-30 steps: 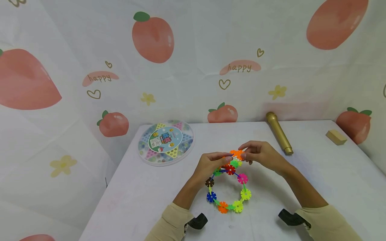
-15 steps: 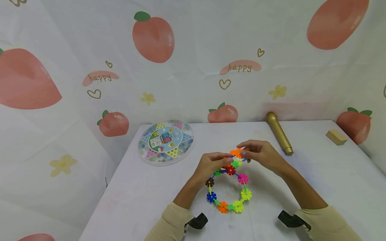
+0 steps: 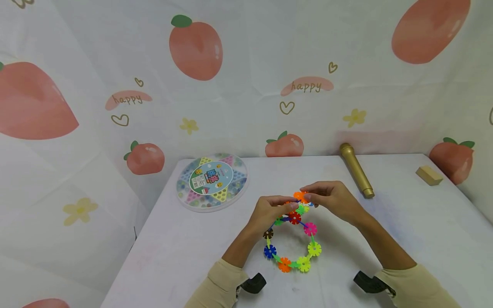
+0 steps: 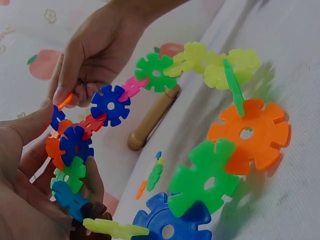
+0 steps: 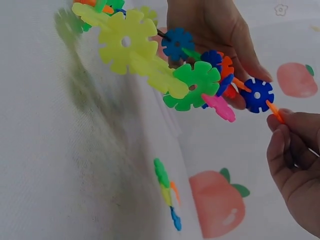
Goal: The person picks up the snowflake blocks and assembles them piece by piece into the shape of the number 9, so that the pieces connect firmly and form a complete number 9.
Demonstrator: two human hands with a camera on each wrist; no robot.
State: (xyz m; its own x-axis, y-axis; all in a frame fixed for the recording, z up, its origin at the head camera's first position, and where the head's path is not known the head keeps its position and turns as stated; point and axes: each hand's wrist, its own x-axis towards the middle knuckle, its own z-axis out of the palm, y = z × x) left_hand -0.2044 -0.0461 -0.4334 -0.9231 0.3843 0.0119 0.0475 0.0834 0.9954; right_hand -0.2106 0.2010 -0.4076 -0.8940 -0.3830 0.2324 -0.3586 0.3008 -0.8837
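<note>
A ring of colourful notched plastic discs (image 3: 314, 248), slotted together edge to edge, hangs from my left hand (image 3: 267, 212), which holds its far side. At the top a dark blue disc (image 5: 257, 95) sticks out from the left fingertips. My right hand (image 3: 334, 200) pinches an orange disc (image 5: 275, 112) between thumb and fingertips. In the right wrist view, that orange disc meets the blue disc's edge; how deep the slots sit is hard to tell. Both hands are close together above the table, the left fingers partly hiding the ring.
More discs, green (image 5: 161, 172), yellow, orange and blue, lie on the table beyond the ring. A round game box (image 3: 212, 182) lies at the back left. A gold microphone (image 3: 357, 170) and a wooden block (image 3: 429, 175) lie to the right. A printed cloth (image 3: 246, 107) hangs behind.
My right hand, pinching the orange disc, has shifted slightly left toward my left hand. My left hand and the ring have barely moved.
</note>
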